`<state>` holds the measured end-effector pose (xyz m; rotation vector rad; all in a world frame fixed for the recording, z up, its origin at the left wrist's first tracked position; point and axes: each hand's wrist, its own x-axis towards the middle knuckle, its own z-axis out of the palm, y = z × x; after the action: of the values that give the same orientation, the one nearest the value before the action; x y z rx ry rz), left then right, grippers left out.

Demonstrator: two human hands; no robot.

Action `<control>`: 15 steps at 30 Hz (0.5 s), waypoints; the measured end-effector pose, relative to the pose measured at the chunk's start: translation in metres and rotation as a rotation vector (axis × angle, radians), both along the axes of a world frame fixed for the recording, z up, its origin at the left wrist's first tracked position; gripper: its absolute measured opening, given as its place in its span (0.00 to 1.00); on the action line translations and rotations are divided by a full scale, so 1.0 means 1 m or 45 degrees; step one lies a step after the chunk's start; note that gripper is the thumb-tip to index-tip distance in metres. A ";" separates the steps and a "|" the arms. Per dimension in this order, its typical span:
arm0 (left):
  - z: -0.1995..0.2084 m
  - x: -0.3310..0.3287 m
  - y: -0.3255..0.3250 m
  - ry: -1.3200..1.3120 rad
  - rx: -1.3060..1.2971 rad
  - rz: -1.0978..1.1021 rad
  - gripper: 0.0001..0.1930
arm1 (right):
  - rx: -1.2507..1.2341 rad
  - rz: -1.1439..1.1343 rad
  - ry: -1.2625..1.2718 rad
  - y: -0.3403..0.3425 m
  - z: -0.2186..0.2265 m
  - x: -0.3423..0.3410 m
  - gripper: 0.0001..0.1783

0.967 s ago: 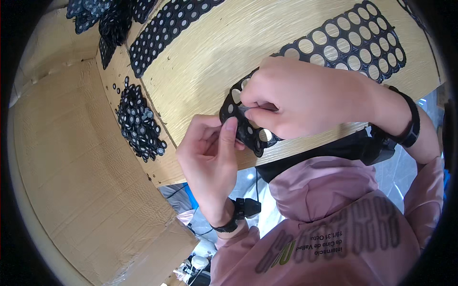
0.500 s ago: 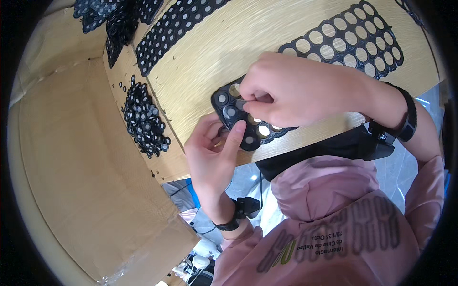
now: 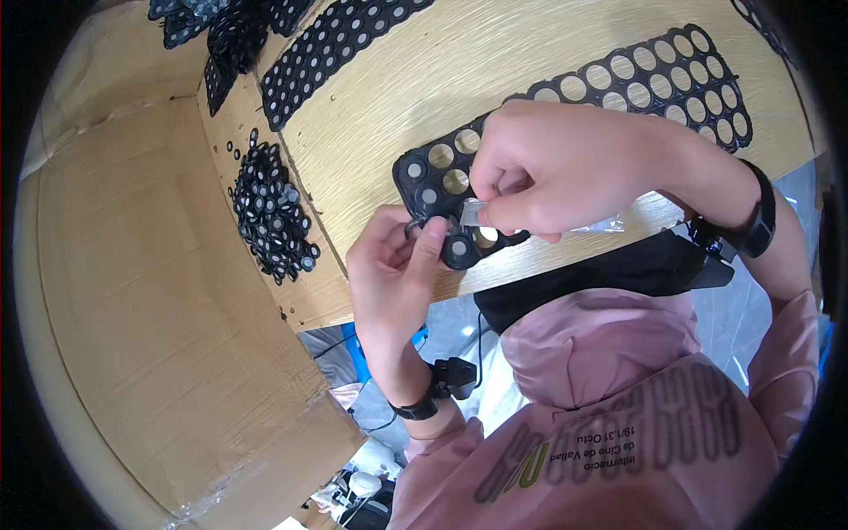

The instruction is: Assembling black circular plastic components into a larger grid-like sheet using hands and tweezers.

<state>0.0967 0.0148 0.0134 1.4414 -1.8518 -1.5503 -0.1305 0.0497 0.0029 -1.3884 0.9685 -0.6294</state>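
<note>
A black rubbery sheet (image 3: 408, 188) with rows of round holes lies at the table's near edge, partly hidden beneath my right hand. Most holes are open, but a few near its left end still hold grey-centred discs. My left hand (image 3: 384, 274) pinches the sheet's near-left edge between thumb and fingers, with a small black ring partly showing by the fingertips. In my right hand (image 3: 565, 168), thumb and curled fingers grip a small flat pale blade (image 3: 473, 213). Its tip is close to my left thumb, over the sheet.
Left of the sheet lies a heap of small black rings and discs (image 3: 269, 216). A second sheet with filled holes (image 3: 331, 53) lies at the back left, with more dark sheets (image 3: 234, 40) piled beside it. A large cardboard box (image 3: 159, 309) stands at the left.
My right hand has moved a little right and nearer, uncovering more open holes, and the blade shows more plainly. My left thumb has shifted slightly up and left along the edge.
</note>
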 end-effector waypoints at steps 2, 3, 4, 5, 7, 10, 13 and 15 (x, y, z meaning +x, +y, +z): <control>-0.001 0.000 -0.001 -0.049 0.031 0.031 0.05 | 0.006 0.014 0.029 0.000 -0.002 0.001 0.15; -0.002 0.002 -0.002 -0.022 0.023 0.004 0.05 | -0.003 0.001 0.047 0.000 -0.002 0.001 0.15; -0.003 0.003 -0.002 0.006 0.015 -0.023 0.05 | -0.012 -0.012 0.064 0.000 -0.003 0.002 0.16; -0.004 0.003 -0.002 0.007 0.017 -0.023 0.05 | -0.010 -0.011 0.065 0.001 -0.003 0.002 0.16; -0.005 0.003 -0.001 0.083 0.014 -0.001 0.04 | -0.032 -0.056 0.098 0.001 -0.004 0.004 0.16; -0.007 0.004 0.000 0.128 0.031 0.025 0.05 | -0.101 -0.045 0.153 0.002 -0.007 0.005 0.17; -0.009 0.006 0.001 0.181 -0.006 0.005 0.05 | -0.191 -0.030 0.154 0.001 -0.010 0.006 0.18; -0.010 0.005 0.003 0.195 -0.017 0.027 0.05 | -0.217 -0.039 0.167 0.001 -0.011 0.007 0.18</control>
<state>0.1021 0.0178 0.0038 1.2933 -1.7500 -1.5875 -0.1237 0.0512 -0.0085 -1.5840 1.0613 -0.6629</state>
